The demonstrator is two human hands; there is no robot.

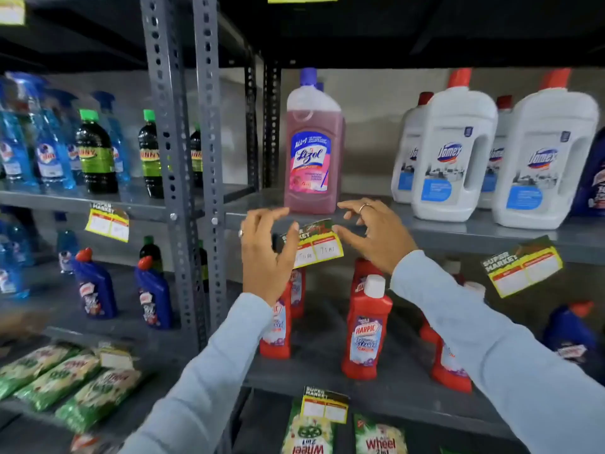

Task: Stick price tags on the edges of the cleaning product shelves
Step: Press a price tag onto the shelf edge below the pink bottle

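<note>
here, shelf: grey metal shelf edge [458, 235] under a pink lizol bottle [313, 149].
tag: yellow-and-black paper price tag [319, 245] tilted against that edge.
left hand [265, 253]: fingers spread, thumb touching the tag's left end.
right hand [376, 232]: fingers spread, thumb beside its right corner.

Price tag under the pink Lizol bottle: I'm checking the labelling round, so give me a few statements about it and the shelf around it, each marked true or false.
1. The price tag sits at the shelf edge below the pink Lizol bottle. True.
2. Both hands are at the tag, the left hand on its left end and the right hand at its right. True.
3. The white Domex bottles stand left of the Lizol bottle. False: they stand to its right.
4. The red Harpic bottles are on the shelf below the tag. True.
5. The shelf edge under the Domex bottles has no tag. False: another tag hangs there, tilted.
</note>
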